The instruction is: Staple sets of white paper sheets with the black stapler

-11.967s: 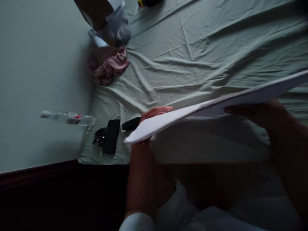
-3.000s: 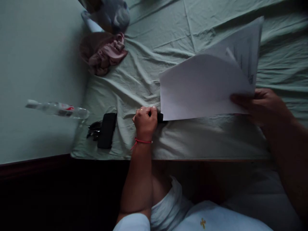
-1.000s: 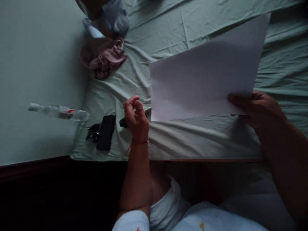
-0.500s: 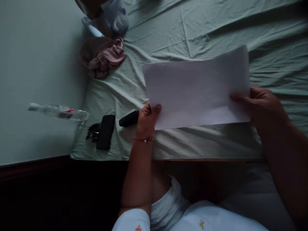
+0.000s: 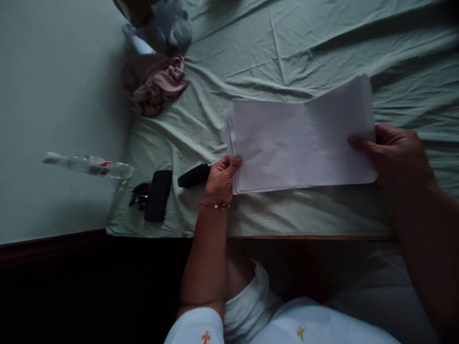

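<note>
A stack of white paper sheets lies low over the pale green bed sheet. My left hand pinches the stack's near left corner, thumb on top. My right hand grips the stack's right edge, fingers closed over it. A small black stapler-like object rests on the sheet just left of my left hand, untouched.
A black phone and dark keys lie near the bed's left corner. A plastic water bottle lies on the floor to the left. Pink cloth and a bag sit at the far left of the bed.
My left hand left the black object and took the stack's left corner. The papers came down from a raised tilt to lie nearly flat, sheets squared together.
</note>
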The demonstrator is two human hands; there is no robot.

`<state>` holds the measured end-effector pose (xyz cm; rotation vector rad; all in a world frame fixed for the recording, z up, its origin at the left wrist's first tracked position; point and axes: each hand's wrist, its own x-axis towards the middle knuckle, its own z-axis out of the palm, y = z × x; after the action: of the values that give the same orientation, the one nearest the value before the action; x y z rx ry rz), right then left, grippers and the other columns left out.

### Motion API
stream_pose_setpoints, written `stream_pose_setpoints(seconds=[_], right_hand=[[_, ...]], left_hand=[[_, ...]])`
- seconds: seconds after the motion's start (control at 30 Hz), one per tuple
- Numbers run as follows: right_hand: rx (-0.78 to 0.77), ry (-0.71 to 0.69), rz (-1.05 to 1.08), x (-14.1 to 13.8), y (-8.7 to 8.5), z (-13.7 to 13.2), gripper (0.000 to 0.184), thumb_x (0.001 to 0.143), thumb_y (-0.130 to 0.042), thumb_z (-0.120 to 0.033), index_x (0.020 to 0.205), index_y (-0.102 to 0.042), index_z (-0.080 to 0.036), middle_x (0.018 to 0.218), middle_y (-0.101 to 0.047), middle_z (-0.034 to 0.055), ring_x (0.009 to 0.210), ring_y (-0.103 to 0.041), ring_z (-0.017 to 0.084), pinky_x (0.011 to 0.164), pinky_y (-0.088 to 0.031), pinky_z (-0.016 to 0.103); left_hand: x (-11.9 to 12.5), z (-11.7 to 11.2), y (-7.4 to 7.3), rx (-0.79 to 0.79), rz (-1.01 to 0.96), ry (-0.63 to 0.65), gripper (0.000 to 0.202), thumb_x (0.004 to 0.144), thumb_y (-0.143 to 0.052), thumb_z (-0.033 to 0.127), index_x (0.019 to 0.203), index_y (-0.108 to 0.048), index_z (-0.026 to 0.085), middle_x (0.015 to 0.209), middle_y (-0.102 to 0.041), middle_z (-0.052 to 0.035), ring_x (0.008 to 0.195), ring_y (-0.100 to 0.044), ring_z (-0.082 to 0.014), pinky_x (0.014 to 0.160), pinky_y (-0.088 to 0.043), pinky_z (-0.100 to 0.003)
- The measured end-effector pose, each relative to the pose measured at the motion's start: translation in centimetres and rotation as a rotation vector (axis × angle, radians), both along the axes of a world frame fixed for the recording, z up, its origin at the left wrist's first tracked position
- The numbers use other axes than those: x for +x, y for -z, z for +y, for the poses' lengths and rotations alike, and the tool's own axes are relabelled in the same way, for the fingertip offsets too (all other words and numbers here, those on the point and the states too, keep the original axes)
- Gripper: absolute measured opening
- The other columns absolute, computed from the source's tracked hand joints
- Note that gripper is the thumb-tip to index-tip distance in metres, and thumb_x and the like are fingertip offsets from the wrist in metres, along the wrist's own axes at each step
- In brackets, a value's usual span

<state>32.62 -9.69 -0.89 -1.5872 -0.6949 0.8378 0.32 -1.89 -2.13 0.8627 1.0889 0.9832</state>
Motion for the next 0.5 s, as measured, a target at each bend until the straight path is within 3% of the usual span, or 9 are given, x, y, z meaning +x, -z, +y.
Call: stream_pose_setpoints(seconds=[0.13, 0.3, 0.5], right_hand=[[-0.007, -0.003, -0.031, 0.39, 0.37, -0.03, 0.020, 0.064, -0.081, -0.024, 0.083, -0.079, -0.018, 0.076, -0.066, -0.0004, 0.059, -0.050, 0.005, 0.050, -0.037, 0.018], [-0.043, 0.012, -0.049, 0.45, 0.18, 0.26, 0.012, 0.065, -0.077, -0.018, 0.077, -0.075, -0.016, 0.072, -0.062, -0.0009, 0.056, -0.047, 0.005, 0.047, -0.033, 0.018], [-0.072, -0.022, -0.107, 0.44, 0.10, 0.24, 0.009, 0.072, -0.071, -0.018, 0.080, -0.075, -0.016, 0.069, -0.059, -0.0015, 0.056, -0.045, 0.005, 0.047, -0.032, 0.018]], left_hand=[[0.20, 0.13, 0.07, -0.004, 0.008, -0.045, 0.033, 0.064, -0.096, 0.036, 0.087, -0.079, 0.021, 0.089, -0.083, -0.0046, 0.101, -0.078, -0.0277, 0.088, -0.066, -0.038], [-0.01, 0.49, 0.18, -0.051, 0.068, 0.014, 0.015, 0.079, -0.081, 0.029, 0.087, -0.076, 0.018, 0.090, -0.082, -0.0081, 0.103, -0.077, -0.0276, 0.088, -0.066, -0.040], [0.20, 0.65, 0.17, -0.026, 0.099, -0.083, 0.021, 0.071, -0.088, 0.027, 0.083, -0.072, 0.019, 0.079, -0.080, -0.0027, 0.093, -0.078, -0.0260, 0.084, -0.066, -0.038]])
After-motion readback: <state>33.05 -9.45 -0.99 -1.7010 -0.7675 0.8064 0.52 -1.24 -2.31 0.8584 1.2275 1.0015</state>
